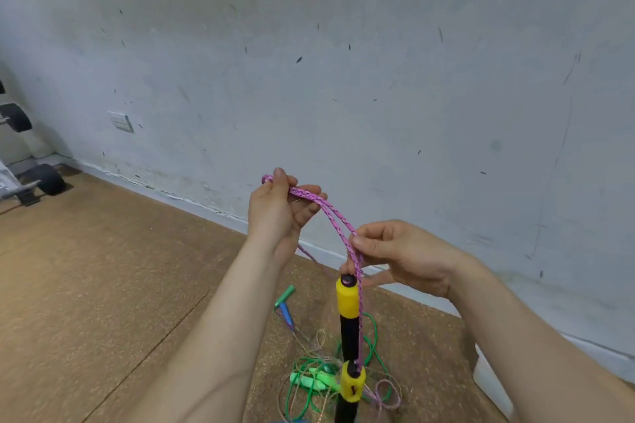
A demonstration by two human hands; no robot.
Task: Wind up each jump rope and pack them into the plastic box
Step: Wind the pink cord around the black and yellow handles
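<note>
Pink rope (338,220) in both hands

- pink rope (338,227): its bend disappears inside my left hand (278,209), so I can't count the turns in there
- one pink strand drops behind my left wrist and is lost from there
- lower yellow-and-black handle (351,385): runs off the bottom edge
- white box (489,379): only a corner shows past my right forearm
- green rope (374,336) and tan rope (321,343): tangled on the floor (103,285), can't trace the strands
- black weights (17,118): cut off at the left edge
</note>
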